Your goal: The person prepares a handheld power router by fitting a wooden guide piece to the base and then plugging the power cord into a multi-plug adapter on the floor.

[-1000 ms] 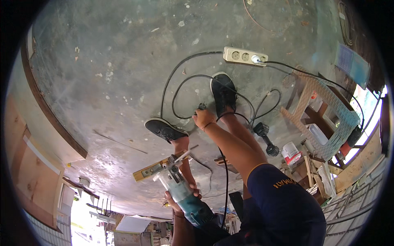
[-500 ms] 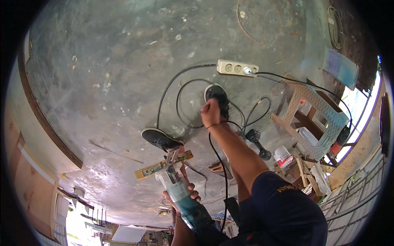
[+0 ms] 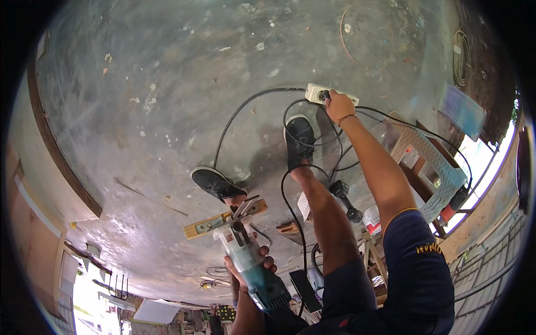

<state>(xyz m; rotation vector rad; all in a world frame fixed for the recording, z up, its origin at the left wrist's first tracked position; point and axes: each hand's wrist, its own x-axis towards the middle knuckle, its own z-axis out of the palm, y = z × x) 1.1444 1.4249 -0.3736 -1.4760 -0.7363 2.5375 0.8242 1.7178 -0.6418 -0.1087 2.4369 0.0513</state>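
My left hand (image 3: 267, 260) is wrapped round a teal trim router (image 3: 264, 286) with a clear front housing. A yellowish wooden strip (image 3: 202, 228) is fixed across its front end. Stretched forward, my right hand (image 3: 339, 106) grips a black plug (image 3: 326, 96) at the sockets of a cream power strip (image 3: 314, 91) on the floor. Whether its pins are inside the socket I cannot tell. My fingers cover the strip's right part, where another cord (image 3: 391, 115) leads off to the right. A black cable (image 3: 286, 195) loops near my right shoe.
Both shoes (image 3: 212, 184) stand on the worn concrete floor (image 3: 167, 67). A black cordless drill (image 3: 346, 201) lies right of my leg, beside a white and red tub (image 3: 372, 219). A woven stool frame (image 3: 441, 195) stands at the right. Coiled cable (image 3: 461, 58) lies at the far right.
My right hand has moved forward and right from above my shoe to the power strip, bringing the black plug and its cord along. The left hand still holds the trim router.
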